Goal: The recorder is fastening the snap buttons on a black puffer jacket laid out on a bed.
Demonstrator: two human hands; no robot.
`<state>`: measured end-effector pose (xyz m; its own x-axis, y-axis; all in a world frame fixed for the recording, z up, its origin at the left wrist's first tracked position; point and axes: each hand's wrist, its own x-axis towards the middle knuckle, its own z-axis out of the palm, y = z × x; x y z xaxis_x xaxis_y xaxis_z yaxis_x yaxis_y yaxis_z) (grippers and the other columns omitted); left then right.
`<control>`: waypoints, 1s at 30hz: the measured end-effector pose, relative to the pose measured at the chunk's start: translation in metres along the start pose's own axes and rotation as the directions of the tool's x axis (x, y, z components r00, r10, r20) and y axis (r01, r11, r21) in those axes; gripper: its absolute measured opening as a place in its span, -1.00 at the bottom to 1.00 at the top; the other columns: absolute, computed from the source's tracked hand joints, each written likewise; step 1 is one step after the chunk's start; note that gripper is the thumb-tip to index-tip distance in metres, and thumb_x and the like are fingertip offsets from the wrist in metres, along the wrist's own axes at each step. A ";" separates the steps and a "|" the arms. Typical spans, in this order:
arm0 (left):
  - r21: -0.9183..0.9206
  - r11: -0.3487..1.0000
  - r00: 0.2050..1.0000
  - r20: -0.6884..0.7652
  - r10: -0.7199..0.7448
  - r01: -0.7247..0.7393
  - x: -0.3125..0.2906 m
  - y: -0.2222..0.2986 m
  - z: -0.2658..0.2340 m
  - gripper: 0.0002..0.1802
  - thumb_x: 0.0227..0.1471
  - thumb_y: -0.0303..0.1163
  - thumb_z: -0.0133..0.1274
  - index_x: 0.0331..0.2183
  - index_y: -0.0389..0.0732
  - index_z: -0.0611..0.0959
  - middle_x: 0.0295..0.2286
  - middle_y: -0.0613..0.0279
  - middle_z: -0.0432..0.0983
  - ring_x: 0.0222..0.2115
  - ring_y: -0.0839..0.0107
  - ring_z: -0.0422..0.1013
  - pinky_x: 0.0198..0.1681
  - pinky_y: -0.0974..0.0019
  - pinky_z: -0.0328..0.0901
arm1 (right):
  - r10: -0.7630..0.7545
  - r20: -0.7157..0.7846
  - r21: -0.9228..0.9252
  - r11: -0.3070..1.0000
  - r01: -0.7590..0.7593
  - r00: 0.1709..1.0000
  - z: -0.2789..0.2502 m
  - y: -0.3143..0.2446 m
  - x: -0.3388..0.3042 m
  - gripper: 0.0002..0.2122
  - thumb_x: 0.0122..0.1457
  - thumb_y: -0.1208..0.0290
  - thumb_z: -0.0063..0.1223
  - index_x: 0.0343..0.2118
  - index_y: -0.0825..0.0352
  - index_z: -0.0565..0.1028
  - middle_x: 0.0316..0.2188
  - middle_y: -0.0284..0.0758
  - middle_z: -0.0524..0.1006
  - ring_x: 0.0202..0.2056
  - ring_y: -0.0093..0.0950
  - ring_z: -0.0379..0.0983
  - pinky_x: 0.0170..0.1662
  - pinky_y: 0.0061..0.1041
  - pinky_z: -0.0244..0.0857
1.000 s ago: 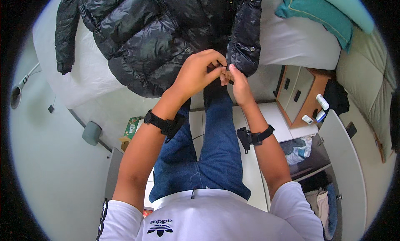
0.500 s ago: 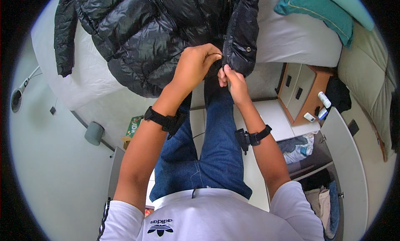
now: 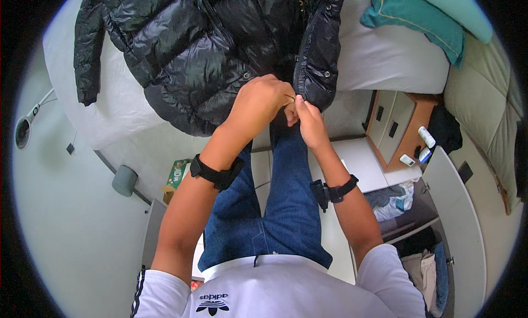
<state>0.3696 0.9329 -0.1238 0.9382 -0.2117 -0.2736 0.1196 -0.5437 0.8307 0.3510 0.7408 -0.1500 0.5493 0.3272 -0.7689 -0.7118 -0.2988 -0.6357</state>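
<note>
Black puffer jacket (image 3: 192, 48) overhangs the bed (image 3: 385, 65); my left hand (image 3: 261, 100) has dropped to meet my right hand (image 3: 312, 125), which pinches the lower zip (image 3: 297, 73). Left fingers curl closed, contents hidden.

Room betw. L forearm (image 3: 190, 208) & R forearm (image 3: 358, 210), over jeans (image 3: 289, 202); blk jkt (image 3: 187, 54) blocks far side; drawer unit (image 3: 389, 117) far R, open cab. door (image 3: 461, 224) near R obstruct.

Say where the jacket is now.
At the head view's top, the jacket lies on the bed, left of the teal pillow, extending to the left hand and right hand.
</note>
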 end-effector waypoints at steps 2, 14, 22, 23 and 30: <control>0.060 0.997 0.998 0.025 0.050 -0.052 0.000 0.000 -0.003 -0.89 0.07 -0.38 0.16 -0.41 -0.21 0.69 -0.46 0.11 0.58 -0.33 0.08 0.48 -0.24 0.10 0.36 | 0.020 0.020 0.051 0.998 -0.021 1.000 -0.002 -0.003 0.000 -0.52 0.45 0.03 -0.32 -0.41 0.34 0.49 -0.55 -0.44 0.41 -0.48 -0.59 0.31 -0.34 -0.54 0.21; -0.073 0.994 0.995 0.062 -0.073 0.078 0.047 -0.051 0.011 -0.76 0.08 -0.29 0.21 -0.23 -0.22 0.67 -0.25 0.18 0.61 -0.26 0.11 0.45 -0.20 0.12 0.33 | 0.005 0.172 0.182 0.983 -0.037 0.985 -0.014 -0.016 -0.010 -0.55 0.44 0.03 -0.30 -0.31 0.31 0.51 -0.49 -0.43 0.45 -0.41 -0.59 0.35 -0.22 -0.56 0.24; 0.409 0.882 0.970 0.044 0.237 -0.234 0.021 -0.021 0.001 -0.84 -0.06 -0.37 0.14 -0.33 -0.11 0.66 -0.37 0.30 0.55 -0.27 0.28 0.43 -0.18 0.23 0.28 | -0.029 0.111 0.213 0.977 0.005 0.993 -0.011 -0.014 -0.011 -0.57 0.45 0.06 -0.31 -0.28 0.32 0.52 -0.47 -0.41 0.47 -0.40 -0.59 0.36 -0.22 -0.57 0.25; 0.459 0.847 0.963 0.113 0.245 -0.269 0.019 -0.019 0.000 -0.82 -0.08 -0.38 0.13 -0.33 -0.09 0.65 -0.37 0.31 0.53 -0.26 0.30 0.43 -0.17 0.25 0.27 | -0.029 0.116 0.247 0.969 0.000 0.993 -0.009 -0.014 -0.011 -0.56 0.46 0.07 -0.33 -0.24 0.35 0.51 -0.46 -0.38 0.46 -0.37 -0.56 0.38 -0.20 -0.55 0.26; 0.221 0.955 0.978 -0.028 0.207 -0.196 0.012 -0.028 -0.014 -0.82 0.00 -0.49 0.04 -0.28 -0.13 0.59 -0.35 0.18 0.51 -0.24 0.14 0.43 -0.16 0.11 0.32 | 0.324 0.215 -0.291 0.922 -0.256 0.922 -0.019 -0.027 -0.015 -0.49 0.41 0.02 -0.26 -0.40 0.35 0.61 -0.66 -0.38 0.47 -0.59 -0.49 0.42 -0.40 -0.49 0.34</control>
<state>0.3825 0.9570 -0.1432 0.9513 -0.2971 -0.0818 -0.1416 -0.6572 0.7403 0.3707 0.7273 -0.1225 0.1819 0.3972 -0.8995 -0.6695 -0.6199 -0.4091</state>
